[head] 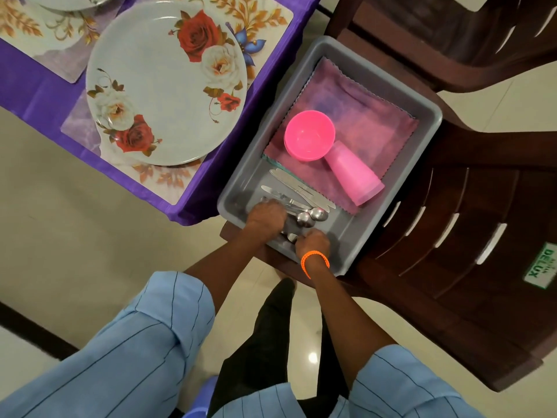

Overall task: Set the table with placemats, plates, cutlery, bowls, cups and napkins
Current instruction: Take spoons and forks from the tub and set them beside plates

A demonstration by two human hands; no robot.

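Both hands are inside the grey tub (422, 140) on the brown chair (452, 236): the left hand (266, 217) and right hand (312, 241) curl over the cutlery (301, 203), exact grasp I cannot tell

My left hand (266, 217) covers the handles of the spoons (312, 216), so I cannot tell what my fingers grip. My right hand (312, 241) hides its own fingers and most of the metal piece under it. A second plate (69, 2) is cut off by the top edge.
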